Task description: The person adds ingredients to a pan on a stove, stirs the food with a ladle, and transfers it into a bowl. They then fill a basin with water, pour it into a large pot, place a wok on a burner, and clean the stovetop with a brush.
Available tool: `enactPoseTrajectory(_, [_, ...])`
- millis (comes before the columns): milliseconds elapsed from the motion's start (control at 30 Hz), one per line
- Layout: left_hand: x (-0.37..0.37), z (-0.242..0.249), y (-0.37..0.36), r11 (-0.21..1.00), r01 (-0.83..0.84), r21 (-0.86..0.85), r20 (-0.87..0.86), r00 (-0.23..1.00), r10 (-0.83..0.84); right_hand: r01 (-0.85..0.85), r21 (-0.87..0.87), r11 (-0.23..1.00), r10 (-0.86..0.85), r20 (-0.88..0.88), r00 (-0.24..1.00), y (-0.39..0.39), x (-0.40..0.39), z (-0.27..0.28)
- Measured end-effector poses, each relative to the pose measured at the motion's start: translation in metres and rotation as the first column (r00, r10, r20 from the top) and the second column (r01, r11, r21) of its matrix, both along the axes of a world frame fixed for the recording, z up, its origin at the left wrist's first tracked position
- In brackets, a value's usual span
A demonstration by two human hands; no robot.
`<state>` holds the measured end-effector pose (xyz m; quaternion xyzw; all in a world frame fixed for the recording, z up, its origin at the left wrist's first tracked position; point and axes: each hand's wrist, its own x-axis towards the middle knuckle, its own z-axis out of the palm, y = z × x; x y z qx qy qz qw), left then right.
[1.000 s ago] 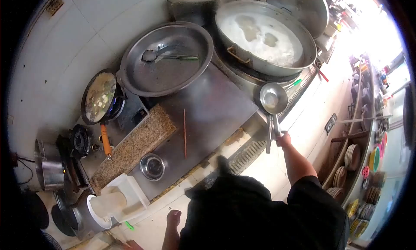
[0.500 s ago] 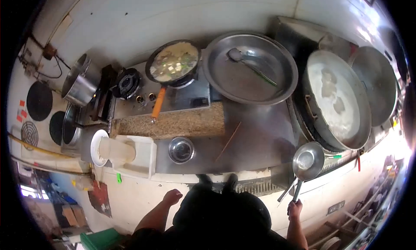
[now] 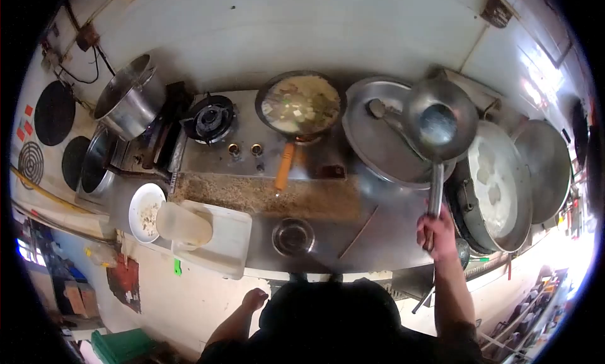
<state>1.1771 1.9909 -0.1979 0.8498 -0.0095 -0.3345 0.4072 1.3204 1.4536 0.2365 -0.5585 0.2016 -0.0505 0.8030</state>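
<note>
My right hand (image 3: 436, 232) grips the long handle of a steel ladle pan (image 3: 439, 123), held up over the right side of the counter with a little liquid in its bowl. It hangs above a wide steel basin (image 3: 375, 151) that holds a spoon (image 3: 379, 110). My left hand (image 3: 254, 298) hangs low by my side with the fingers curled and nothing in it. A frying pan (image 3: 302, 104) with an orange handle sits on a burner, full of pale chunks in sauce.
A large wok of cloudy liquid (image 3: 496, 185) stands at the right, a lid (image 3: 549, 166) beside it. On the steel counter lie a small steel bowl (image 3: 292, 236), a chopstick (image 3: 358, 231), a white tray with a plastic jug (image 3: 208, 231) and a plate (image 3: 145, 211). Pots (image 3: 128, 101) stand at the left.
My right hand has lifted the ladle pan from the counter's front edge up over the basin. The view has swung further to the left.
</note>
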Motion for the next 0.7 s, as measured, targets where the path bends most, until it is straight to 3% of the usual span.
enactPoseTrajectory(33, [-0.009, -0.006, 0.009, 1.000, -0.006, -0.009, 0.002, 1.000, 0.006, -0.078, -0.006, 0.997, 0.078, -0.025, 0.997, -0.001, 0.024, 0.006])
enactPoseTrajectory(100, [-0.019, -0.009, 0.024, 0.944, -0.279, -0.178, -0.183, 0.952, 0.247, -0.157, -0.012, 0.988, 0.156, -0.054, 0.986, 0.011, 0.066, 0.019])
enactPoseTrajectory(133, [-0.023, -0.008, 0.027, 0.995, -0.080, 0.051, -0.071, 0.994, 0.084, -0.189, -0.159, 0.969, 0.177, -0.088, 0.980, 0.027, 0.087, 0.025])
enactPoseTrajectory(167, [-0.027, -0.003, 0.029, 0.950, 0.102, 0.295, -0.002, 0.994, -0.106, -0.221, -0.300, 0.928, 0.192, -0.125, 0.973, 0.041, 0.105, 0.031])
enactPoseTrajectory(200, [-0.039, -0.016, 0.041, 0.981, -0.101, 0.164, -0.093, 0.989, 0.117, -0.223, -0.303, 0.926, 0.193, -0.125, 0.973, 0.049, 0.123, 0.026])
enactPoseTrajectory(233, [-0.052, -0.029, 0.054, 0.949, -0.312, 0.053, -0.209, 0.925, 0.316, -0.294, -0.456, 0.840, 0.276, -0.107, 0.955, 0.055, 0.141, 0.013])
enactPoseTrajectory(267, [-0.054, -0.024, 0.060, 0.958, -0.285, 0.044, -0.224, 0.931, 0.287, -0.343, -0.599, 0.724, 0.356, -0.102, 0.929, 0.061, 0.155, 0.006])
enactPoseTrajectory(300, [-0.057, -0.020, 0.064, 0.966, -0.258, 0.033, -0.238, 0.936, 0.259, -0.340, -0.604, 0.721, 0.353, -0.102, 0.930, 0.069, 0.165, 0.007])
enactPoseTrajectory(367, [-0.067, -0.055, 0.075, 0.966, -0.252, 0.064, -0.259, 0.930, 0.260, -0.495, -0.560, 0.664, 0.445, -0.236, 0.864, 0.089, 0.184, 0.010])
enactPoseTrajectory(400, [-0.067, -0.058, 0.078, 0.977, -0.197, 0.081, -0.267, 0.940, 0.212, -0.549, -0.401, 0.734, 0.432, -0.347, 0.832, 0.107, 0.187, 0.030])
enactPoseTrajectory(433, [-0.065, -0.061, 0.080, 0.985, -0.142, 0.098, -0.274, 0.948, 0.164, -0.550, -0.403, 0.732, 0.432, -0.349, 0.831, 0.099, 0.199, 0.006])
enactPoseTrajectory(467, [-0.053, -0.042, 0.077, 0.975, 0.121, 0.186, -0.235, 0.969, -0.076, -0.544, -0.543, 0.640, 0.541, -0.185, 0.821, 0.080, 0.218, -0.037])
enactPoseTrajectory(500, [-0.043, -0.028, 0.075, 0.881, 0.373, 0.292, -0.188, 0.925, -0.329, -0.497, -0.675, 0.546, 0.650, -0.033, 0.759, 0.071, 0.229, -0.059])
enactPoseTrajectory(533, [-0.022, 0.013, 0.065, 0.737, 0.553, 0.388, -0.144, 0.826, -0.545, -0.497, -0.679, 0.541, 0.651, -0.037, 0.758, 0.086, 0.229, -0.038])
enactPoseTrajectory(567, [-0.026, 0.000, 0.066, 0.740, 0.553, 0.383, -0.140, 0.826, -0.545, -0.562, -0.653, 0.508, 0.527, -0.280, 0.802, 0.113, 0.224, 0.004])
enactPoseTrajectory(600, [-0.031, -0.009, 0.065, 0.964, 0.167, 0.205, -0.152, 0.979, -0.137, -0.621, -0.611, 0.491, 0.366, -0.503, 0.783, 0.128, 0.222, 0.026])
enactPoseTrajectory(633, [-0.035, -0.021, 0.066, 0.957, -0.285, 0.044, -0.243, 0.927, 0.287, -0.621, -0.612, 0.489, 0.364, -0.504, 0.783, 0.127, 0.226, 0.021])
enactPoseTrajectory(700, [-0.030, -0.024, 0.065, 0.950, -0.312, -0.025, -0.233, 0.926, 0.298, -0.395, -0.916, 0.069, 0.301, -0.359, 0.884, 0.129, 0.235, 0.013])
